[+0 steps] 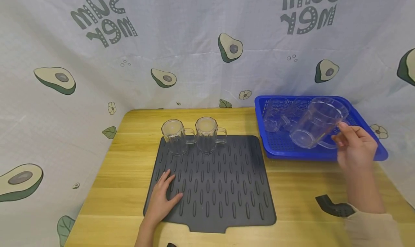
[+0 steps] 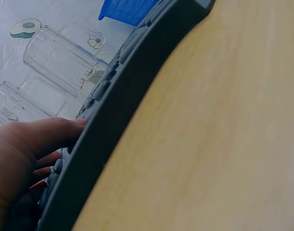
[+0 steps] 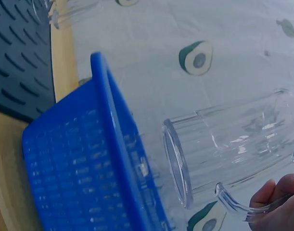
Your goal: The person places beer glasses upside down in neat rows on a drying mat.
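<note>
My right hand grips the handle of a large clear mug, which leans at a slant above the blue basket. The right wrist view shows the fingers curled on the mug's handle, close by the basket's rim. My left hand rests with spread fingers on the left part of a dark grey ridged drying mat. Along the mat's back edge two clear mugs stand side by side, a left mug and a right mug, handles pointing right.
More clear glassware lies inside the basket, at its left. Basket and mat share a wooden table. A white curtain with avocado prints hangs behind and at the sides. A black curved piece sits at my right wrist.
</note>
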The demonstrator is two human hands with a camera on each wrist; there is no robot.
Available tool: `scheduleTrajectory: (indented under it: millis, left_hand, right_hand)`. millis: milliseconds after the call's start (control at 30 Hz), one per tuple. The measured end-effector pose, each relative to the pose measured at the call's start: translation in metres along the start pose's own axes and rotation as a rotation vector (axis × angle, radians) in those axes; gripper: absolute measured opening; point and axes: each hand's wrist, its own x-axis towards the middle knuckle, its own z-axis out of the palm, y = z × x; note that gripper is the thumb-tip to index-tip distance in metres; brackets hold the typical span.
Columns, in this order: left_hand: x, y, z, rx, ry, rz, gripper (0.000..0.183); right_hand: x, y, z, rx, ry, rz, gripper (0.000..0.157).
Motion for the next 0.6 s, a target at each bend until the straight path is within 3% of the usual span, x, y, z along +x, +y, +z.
scheduleTrajectory:
  millis: [600]
  left_hand:
    - [0.000,0.000,-0.001,0.004,0.015,0.012,0.068]
  right_hand:
    - [-0.031,0.003,0.025,0.158,-0.389,0.126,0.027]
